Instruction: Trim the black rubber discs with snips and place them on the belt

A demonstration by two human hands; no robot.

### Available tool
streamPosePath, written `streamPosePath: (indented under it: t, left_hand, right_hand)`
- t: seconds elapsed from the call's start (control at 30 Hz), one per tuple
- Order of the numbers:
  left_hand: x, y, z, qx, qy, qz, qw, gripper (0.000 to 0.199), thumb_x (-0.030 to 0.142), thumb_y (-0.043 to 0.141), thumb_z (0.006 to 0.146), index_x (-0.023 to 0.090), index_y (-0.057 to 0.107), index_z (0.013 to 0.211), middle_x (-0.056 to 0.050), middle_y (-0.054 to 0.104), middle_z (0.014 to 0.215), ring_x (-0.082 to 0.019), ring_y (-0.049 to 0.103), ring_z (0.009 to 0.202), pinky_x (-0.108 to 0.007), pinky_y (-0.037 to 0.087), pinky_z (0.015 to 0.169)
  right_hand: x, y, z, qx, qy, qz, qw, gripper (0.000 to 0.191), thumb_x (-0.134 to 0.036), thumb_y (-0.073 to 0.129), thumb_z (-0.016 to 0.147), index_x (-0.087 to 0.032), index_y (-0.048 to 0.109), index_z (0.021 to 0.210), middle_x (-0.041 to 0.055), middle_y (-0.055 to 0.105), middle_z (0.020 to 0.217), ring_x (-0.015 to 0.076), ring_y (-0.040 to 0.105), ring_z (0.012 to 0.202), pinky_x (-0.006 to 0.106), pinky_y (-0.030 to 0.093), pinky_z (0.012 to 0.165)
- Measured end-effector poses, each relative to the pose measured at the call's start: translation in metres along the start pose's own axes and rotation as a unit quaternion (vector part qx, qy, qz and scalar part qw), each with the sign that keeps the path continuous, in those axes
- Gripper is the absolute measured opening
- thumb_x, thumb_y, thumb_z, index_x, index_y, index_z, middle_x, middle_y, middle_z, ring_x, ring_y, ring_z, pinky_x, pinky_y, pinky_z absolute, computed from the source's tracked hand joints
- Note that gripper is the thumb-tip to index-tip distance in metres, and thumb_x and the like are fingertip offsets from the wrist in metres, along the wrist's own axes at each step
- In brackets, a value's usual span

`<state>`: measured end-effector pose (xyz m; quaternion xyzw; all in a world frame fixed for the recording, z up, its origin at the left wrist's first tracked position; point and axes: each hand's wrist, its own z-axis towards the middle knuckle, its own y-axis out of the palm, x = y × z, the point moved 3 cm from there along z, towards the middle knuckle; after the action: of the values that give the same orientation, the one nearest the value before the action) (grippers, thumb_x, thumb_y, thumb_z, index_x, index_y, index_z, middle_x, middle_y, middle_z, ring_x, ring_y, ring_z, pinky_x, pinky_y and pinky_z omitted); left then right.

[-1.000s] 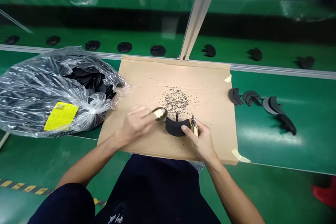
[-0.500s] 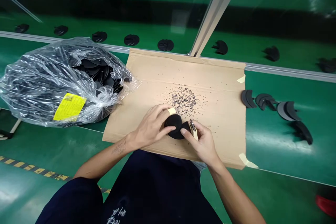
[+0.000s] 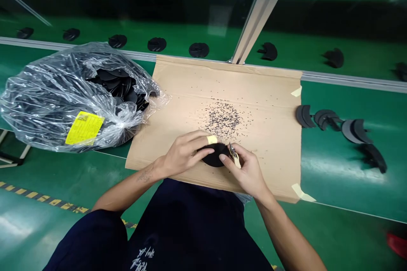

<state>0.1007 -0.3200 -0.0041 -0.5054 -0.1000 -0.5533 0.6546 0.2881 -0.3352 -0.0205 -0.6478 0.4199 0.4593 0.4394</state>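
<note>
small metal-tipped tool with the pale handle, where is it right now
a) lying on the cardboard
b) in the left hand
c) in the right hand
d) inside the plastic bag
c, the right hand pinches the pale handle of the small metal-tipped tool beside the black disc, while the left hand lies on the disc.

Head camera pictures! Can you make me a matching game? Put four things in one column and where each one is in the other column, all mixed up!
Things:
1. yellow label
2. black crumbs
3. black curved pieces
4. black round pad

Places:
A. on the cardboard sheet
B. on the clear plastic bag
C. under the left hand
D. on the green bench

Pairs: 1B, 2A, 3D, 4C
</note>
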Motion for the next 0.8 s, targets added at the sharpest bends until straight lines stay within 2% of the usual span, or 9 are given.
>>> streamPosePath:
  t: [0.1,0.33,0.63,0.8]
  left_hand:
    - [-0.001,0.004,0.002,-0.04,-0.003,0.02,0.999,0.029,0.02,0.057,0.099,0.017,0.063,0.127,-0.011,0.07,0.112,-0.02,0.069,0.104,-0.032,0.06,0.09]
    - [-0.001,0.012,-0.003,-0.063,-0.026,0.094,0.993,0.034,0.024,0.053,0.1,0.018,0.058,0.134,-0.011,0.068,0.111,-0.02,0.069,0.099,-0.034,0.062,0.087]
    - [-0.001,0.014,-0.005,-0.081,-0.032,0.038,0.995,0.04,0.017,0.048,0.102,0.019,0.049,0.141,-0.012,0.063,0.119,-0.02,0.067,0.109,-0.033,0.061,0.094]
    - [0.0,0.014,-0.006,-0.088,-0.023,0.052,0.994,0.037,0.015,0.048,0.101,0.02,0.051,0.138,-0.012,0.064,0.119,-0.02,0.067,0.109,-0.034,0.062,0.093]
  right_hand:
    - [-0.001,0.001,-0.001,-0.015,0.006,0.019,1.0,0.029,-0.046,0.068,0.087,-0.022,0.056,0.076,-0.0037,0.045,0.065,0.0135,0.04,0.062,0.027,0.038,0.058]
    - [0.003,0.0,-0.003,-0.009,0.007,0.029,1.0,0.032,-0.048,0.068,0.087,-0.022,0.055,0.075,-0.0043,0.043,0.066,0.0132,0.038,0.062,0.026,0.036,0.059]
    - [0.005,0.0,-0.001,-0.014,-0.002,0.014,1.0,0.029,-0.047,0.066,0.089,-0.022,0.057,0.078,-0.0038,0.042,0.066,0.0132,0.037,0.061,0.026,0.036,0.058]
    - [0.003,0.001,-0.001,-0.021,-0.014,-0.015,1.0,0.031,-0.05,0.063,0.091,-0.022,0.059,0.079,-0.0036,0.044,0.063,0.0132,0.038,0.058,0.027,0.036,0.056]
